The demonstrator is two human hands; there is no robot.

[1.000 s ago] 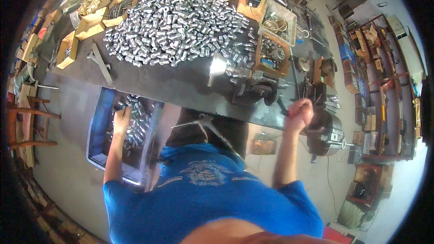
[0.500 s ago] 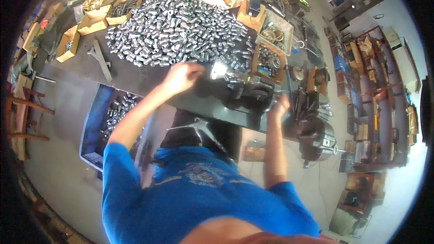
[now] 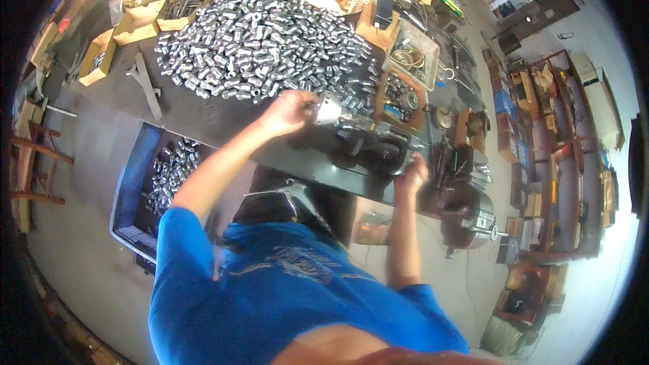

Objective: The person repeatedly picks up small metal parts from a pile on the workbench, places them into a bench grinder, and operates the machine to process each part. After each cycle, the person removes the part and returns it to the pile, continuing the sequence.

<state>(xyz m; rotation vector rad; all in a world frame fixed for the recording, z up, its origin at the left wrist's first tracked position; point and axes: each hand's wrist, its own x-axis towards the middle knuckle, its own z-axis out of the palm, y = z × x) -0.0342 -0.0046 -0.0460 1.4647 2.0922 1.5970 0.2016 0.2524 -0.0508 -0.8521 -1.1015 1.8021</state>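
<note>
A small dark bench machine with toothed wheels stands near the table's front edge. At its left end is a bright metal chuck. My left hand is closed right at the chuck's mouth, and its fingertips hide whatever small piece they hold. My right hand is curled at the machine's right end, beside a toothed wheel; the part within its fingers is hidden. Just behind the machine spreads a big heap of shiny metal fittings.
A flat wrench and open cardboard boxes lie to the left. Below the table edge sits a blue crate with more fittings. Behind the machine is a box of metal parts. A dark motor-like unit stands at right.
My left hand has moved right, from in front of the heap up to the chuck. My right hand has shifted slightly down and toward the machine. The whole view has tilted a little.
</note>
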